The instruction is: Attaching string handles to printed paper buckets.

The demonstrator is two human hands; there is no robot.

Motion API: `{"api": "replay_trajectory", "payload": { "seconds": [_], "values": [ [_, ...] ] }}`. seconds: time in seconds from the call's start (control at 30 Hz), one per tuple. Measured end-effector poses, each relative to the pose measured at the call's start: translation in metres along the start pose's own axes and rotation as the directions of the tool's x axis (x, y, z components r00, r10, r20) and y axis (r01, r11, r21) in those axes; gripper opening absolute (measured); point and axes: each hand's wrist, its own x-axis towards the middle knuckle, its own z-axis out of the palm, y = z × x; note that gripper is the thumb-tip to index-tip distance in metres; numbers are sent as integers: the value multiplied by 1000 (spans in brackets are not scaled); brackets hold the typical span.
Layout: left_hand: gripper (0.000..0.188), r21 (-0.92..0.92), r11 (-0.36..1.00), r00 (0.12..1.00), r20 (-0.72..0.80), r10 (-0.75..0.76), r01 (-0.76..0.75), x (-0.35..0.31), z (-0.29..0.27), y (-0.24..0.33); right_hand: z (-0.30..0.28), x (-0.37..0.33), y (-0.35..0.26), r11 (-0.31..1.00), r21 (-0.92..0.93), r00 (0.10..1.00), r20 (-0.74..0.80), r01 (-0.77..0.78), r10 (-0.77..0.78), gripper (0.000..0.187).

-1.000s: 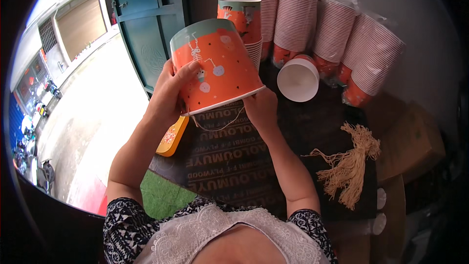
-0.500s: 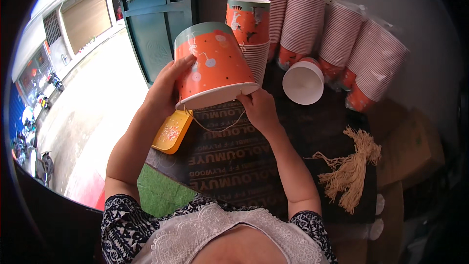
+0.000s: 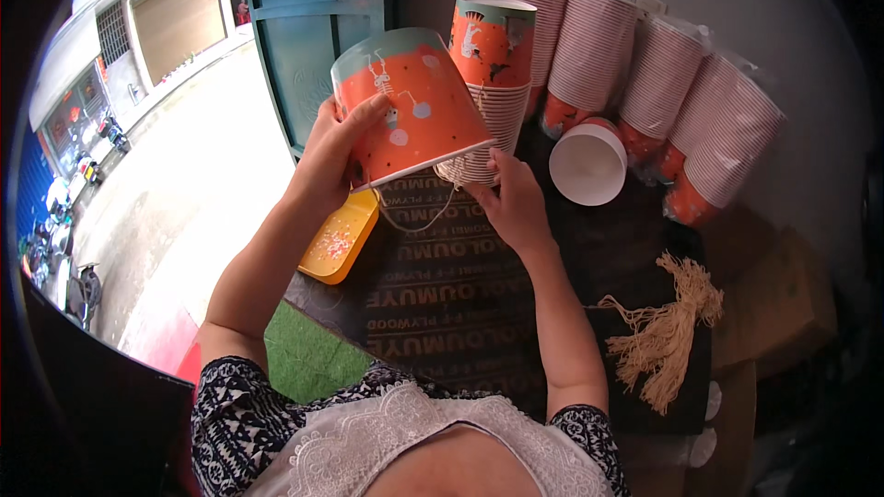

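My left hand (image 3: 336, 143) grips an orange paper bucket (image 3: 419, 110) with a green band and printed figures, its thumb across the front. The bucket is tilted, its white rolled rim downward. From the rim a thin beige string (image 3: 410, 228) hangs in a loop. My right hand (image 3: 511, 202) is closed at the right part of the rim, where the string runs up to its fingertips; the exact pinch is partly hidden. Just behind stands a stack of matching nested buckets (image 3: 497, 46). Under the held bucket sits a yellow tray (image 3: 343, 239) with small pink and white bits.
Tall plastic-wrapped stacks of buckets (image 3: 599, 46) line the grey wall. A single bucket (image 3: 587, 166) lies on its side before them. A bundle of beige strings (image 3: 668, 331) rests on the dark plywood table (image 3: 442, 313). Cardboard boxes (image 3: 773, 285) stand right; a teal door (image 3: 318, 46) stands left.
The bucket has tipped further, its right side rising. My right fingers have shifted right along the rim, with the thumb now up at its edge. The view has turned slightly left.
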Motion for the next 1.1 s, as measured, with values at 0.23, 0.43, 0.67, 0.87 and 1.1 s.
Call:
{"api": "replay_trajectory", "payload": {
  "seconds": [0.23, 0.43, 0.67, 0.87, 1.1],
  "values": [
    [84, 16, 988, 976, -152, 154, -153, 8, 19, -23, -12, -6, -64, 803, 559, 972, 213, -206, 102, 24],
    [85, -8, 988, 979, -134, 151, -154, 5, 43, -40, -6, -12, -79, 578, 785, 972, 220, -225, 79, 24],
    [81, 2, 989, 978, -144, 148, -149, 6, 45, -45, 1, -17, -74, 692, 688, 974, 202, -219, 107, 16],
    [86, 149, 967, 948, -214, 236, -207, 4, 43, -52, 10, -25, -80, 642, 709, 956, 190, -292, 225, 17],
    [78, 136, 949, 919, -243, 310, -284, 25, 14, -36, 1, -13, -72, 869, 464, 984, 112, -174, 137, 28]
  ]
}}
